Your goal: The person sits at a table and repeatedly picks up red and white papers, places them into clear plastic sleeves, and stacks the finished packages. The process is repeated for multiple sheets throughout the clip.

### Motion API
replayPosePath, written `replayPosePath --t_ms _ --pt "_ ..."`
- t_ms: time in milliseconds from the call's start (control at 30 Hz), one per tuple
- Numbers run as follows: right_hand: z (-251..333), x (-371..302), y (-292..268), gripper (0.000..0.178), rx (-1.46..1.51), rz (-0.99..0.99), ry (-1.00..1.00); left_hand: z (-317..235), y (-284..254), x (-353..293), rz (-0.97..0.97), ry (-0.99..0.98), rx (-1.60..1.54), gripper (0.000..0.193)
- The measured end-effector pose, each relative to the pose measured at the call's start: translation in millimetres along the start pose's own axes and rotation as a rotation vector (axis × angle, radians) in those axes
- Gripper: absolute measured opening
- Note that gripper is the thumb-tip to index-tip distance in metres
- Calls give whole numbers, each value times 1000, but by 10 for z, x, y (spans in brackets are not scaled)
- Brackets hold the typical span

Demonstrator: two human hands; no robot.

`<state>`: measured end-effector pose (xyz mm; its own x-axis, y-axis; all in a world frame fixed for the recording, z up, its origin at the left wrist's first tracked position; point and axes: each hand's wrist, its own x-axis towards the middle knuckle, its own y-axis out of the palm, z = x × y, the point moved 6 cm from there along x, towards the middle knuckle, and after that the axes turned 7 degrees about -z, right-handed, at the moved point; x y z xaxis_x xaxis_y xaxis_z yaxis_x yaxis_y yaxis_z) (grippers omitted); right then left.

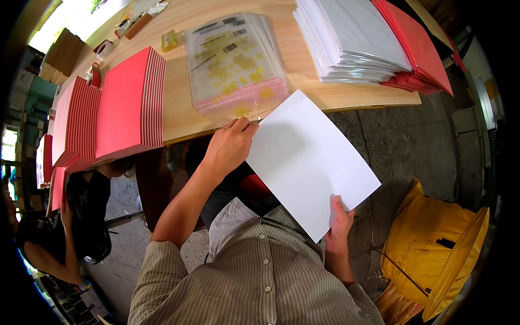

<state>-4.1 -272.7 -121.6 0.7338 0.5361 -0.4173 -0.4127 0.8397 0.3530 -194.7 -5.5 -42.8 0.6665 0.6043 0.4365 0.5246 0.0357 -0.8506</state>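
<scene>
White sheet (311,162) in right hand (340,223)

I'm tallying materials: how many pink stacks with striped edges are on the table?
2. One stack is left of the clear printed bags; the other stack is right beside it, farther left. More may be hidden behind them.

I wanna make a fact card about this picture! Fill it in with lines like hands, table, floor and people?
Left hand: fingers curled at the white sheet's left edge
Right hand: holding the white sheet near its lower right corner
Table, left: red stacks
Table, middle: clear printed bags
Table, right: white stack, red stack
Floor, right: yellow bag
Other people: one person, left
</scene>
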Motion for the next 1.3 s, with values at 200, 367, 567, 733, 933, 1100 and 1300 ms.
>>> replayPosePath --t_ms 200,367,567,733,933,1100,1300 --pt "-8 -35 41 45 3 -10 -5 -4 -45 -33 -29 30 25 27" --pt "-48 -16 36 45 -19 14 24 -9 -73 -44 -58 12 31 27" --pt "-53 -37 55 45 -1 -3 15 82 -120 -186 -72 -34 72 24" --pt "-70 12 60 45 -10 7 25 70 -137 -165 -74 -32 84 25" --pt "-64 5 176 50 50 30 41 58 -171 -145 -109 10 93 26" --pt "-118 18 151 49 32 12 52 -21 -177 -167 -102 20 65 25" --pt "-84 16 188 46 22 33 60 -72 -77 -27 -92 23 164 29"
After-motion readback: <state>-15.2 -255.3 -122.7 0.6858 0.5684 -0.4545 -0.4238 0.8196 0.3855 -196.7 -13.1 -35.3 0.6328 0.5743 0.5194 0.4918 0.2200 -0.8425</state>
